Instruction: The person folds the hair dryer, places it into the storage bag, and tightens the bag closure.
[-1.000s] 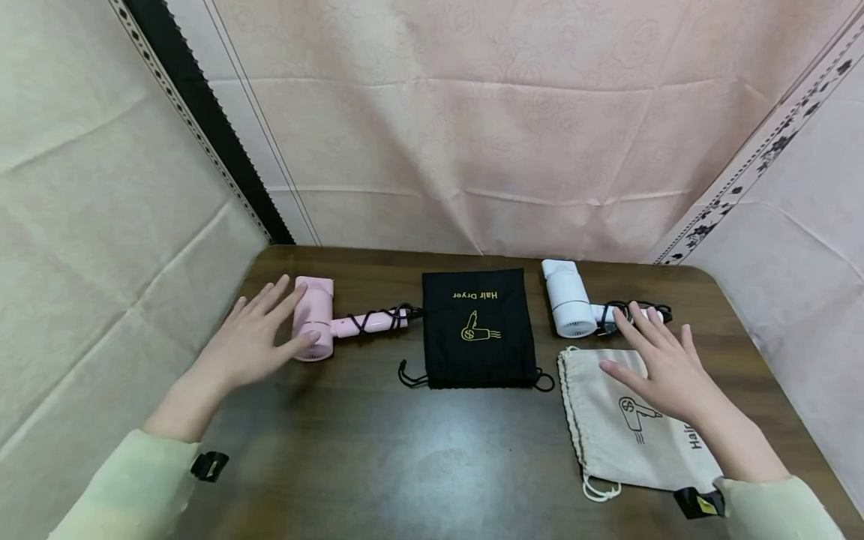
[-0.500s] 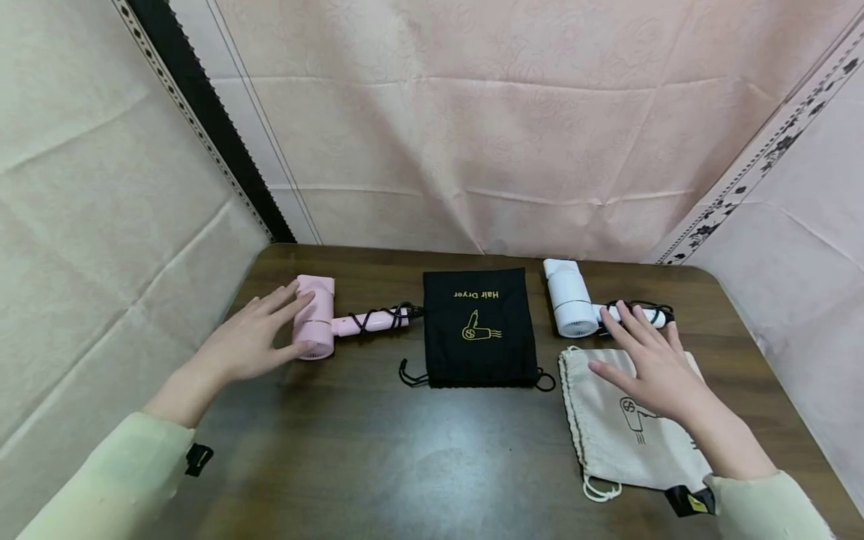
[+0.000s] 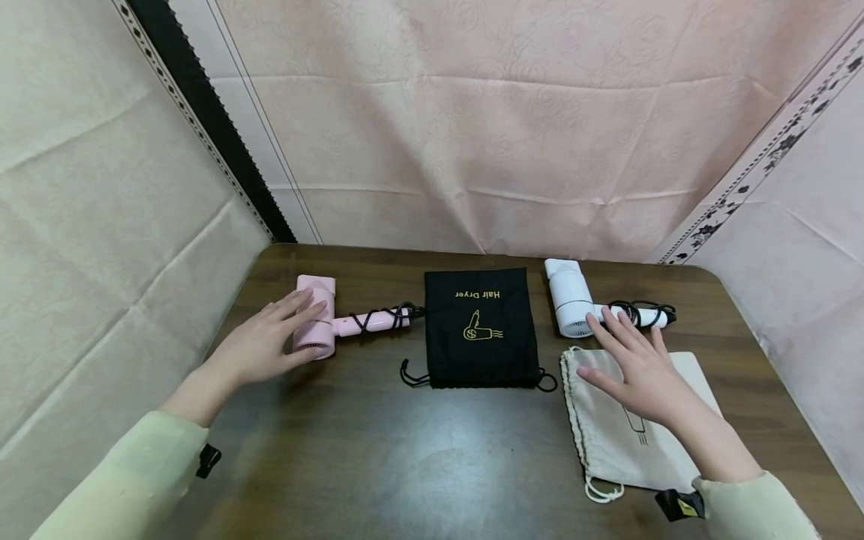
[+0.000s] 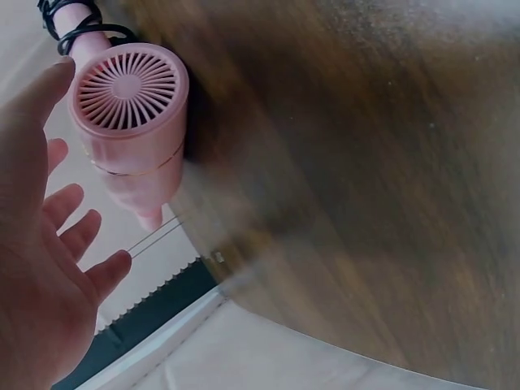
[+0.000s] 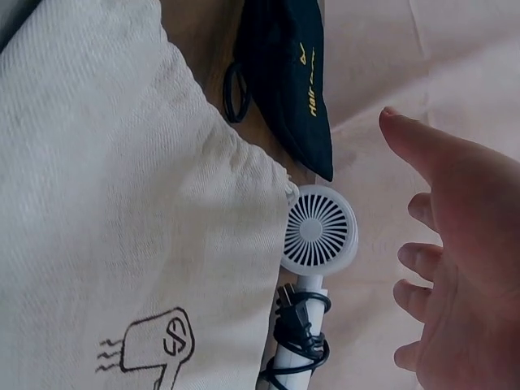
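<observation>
My left hand (image 3: 259,349), fingers spread, is at the head of a pink hair dryer (image 3: 325,327) on the left. From the head view the fingertips overlap it; contact is unclear. The left wrist view shows the dryer's round vent grille (image 4: 127,86) beside the thumb. My right hand (image 3: 641,379) hovers over a cream drawstring bag (image 3: 607,446), its fingertips near the handle of a white hair dryer (image 3: 568,296). Nothing is in its spread fingers in the right wrist view. The hand hides part of the bag's printed dryer drawing.
Between the two dryers lies a black drawstring bag (image 3: 481,360) with yellow "Hair Dryer" lettering. Black cords (image 3: 641,307) are wound round both dryer handles. The brown wooden table (image 3: 432,465) meets pale cloth hangings (image 3: 506,150) at its back and sides.
My left hand has shifted slightly right, over the pink dryer's head. My right hand has drifted left above the cream bag. Dryers and bags lie as before.
</observation>
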Demonstrator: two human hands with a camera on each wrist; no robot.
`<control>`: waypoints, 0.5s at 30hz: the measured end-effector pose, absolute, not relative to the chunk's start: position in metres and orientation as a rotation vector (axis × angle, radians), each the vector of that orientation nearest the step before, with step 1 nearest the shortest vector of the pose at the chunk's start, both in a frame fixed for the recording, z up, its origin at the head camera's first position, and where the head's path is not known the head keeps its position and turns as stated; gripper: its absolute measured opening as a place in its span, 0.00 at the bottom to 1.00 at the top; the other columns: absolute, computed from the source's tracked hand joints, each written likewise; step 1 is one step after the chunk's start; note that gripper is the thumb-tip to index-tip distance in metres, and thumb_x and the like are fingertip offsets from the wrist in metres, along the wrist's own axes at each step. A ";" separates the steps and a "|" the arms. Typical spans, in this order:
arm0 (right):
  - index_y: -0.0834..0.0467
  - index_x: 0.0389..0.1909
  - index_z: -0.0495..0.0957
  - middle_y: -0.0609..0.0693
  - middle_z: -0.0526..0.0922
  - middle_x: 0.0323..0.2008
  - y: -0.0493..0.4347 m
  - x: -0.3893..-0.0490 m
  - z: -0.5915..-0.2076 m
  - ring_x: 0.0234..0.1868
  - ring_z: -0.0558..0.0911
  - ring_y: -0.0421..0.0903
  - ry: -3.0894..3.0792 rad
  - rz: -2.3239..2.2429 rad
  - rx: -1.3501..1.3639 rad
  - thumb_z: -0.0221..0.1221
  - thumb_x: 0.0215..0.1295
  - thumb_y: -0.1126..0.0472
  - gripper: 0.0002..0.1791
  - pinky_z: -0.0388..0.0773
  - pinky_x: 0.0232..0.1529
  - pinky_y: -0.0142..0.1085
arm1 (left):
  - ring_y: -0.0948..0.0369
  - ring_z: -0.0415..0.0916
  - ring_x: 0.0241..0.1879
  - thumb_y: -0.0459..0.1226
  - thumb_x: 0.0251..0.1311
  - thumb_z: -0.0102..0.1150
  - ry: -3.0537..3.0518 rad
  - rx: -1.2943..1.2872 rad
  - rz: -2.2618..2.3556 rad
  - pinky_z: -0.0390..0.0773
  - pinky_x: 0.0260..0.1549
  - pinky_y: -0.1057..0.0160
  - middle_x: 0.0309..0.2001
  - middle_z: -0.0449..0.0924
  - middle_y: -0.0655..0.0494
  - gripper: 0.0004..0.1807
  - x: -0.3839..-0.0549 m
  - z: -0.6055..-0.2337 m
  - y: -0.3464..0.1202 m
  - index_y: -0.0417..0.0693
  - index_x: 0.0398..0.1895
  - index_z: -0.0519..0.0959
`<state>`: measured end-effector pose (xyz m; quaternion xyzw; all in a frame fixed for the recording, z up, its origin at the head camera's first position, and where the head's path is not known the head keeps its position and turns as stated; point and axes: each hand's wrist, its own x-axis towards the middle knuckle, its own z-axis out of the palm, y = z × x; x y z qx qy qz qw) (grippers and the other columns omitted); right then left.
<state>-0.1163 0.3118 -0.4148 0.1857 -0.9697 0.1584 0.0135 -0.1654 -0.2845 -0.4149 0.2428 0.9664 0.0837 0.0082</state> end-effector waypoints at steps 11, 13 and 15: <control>0.54 0.85 0.58 0.64 0.55 0.84 0.296 -0.111 -0.416 0.83 0.53 0.68 -3.036 0.528 0.623 0.65 0.73 0.40 0.48 0.33 0.78 0.74 | 0.39 0.56 0.81 0.52 0.69 0.69 3.048 0.838 0.330 0.66 0.74 0.37 0.82 0.61 0.40 0.39 -0.171 -0.432 -0.289 0.49 0.80 0.71; 0.54 0.85 0.58 0.64 0.55 0.84 0.294 -0.110 -0.416 0.83 0.53 0.68 -3.044 0.522 0.625 0.65 0.73 0.40 0.48 0.34 0.77 0.75 | 0.39 0.57 0.80 0.51 0.70 0.69 3.055 0.856 0.343 0.67 0.73 0.37 0.81 0.62 0.39 0.38 -0.171 -0.435 -0.289 0.48 0.79 0.71; 0.54 0.85 0.58 0.64 0.55 0.84 0.292 -0.110 -0.416 0.83 0.53 0.68 -3.051 0.517 0.627 0.65 0.73 0.39 0.47 0.34 0.78 0.74 | 0.39 0.59 0.80 0.50 0.70 0.69 3.062 0.874 0.353 0.68 0.72 0.37 0.81 0.63 0.39 0.37 -0.171 -0.436 -0.289 0.47 0.78 0.72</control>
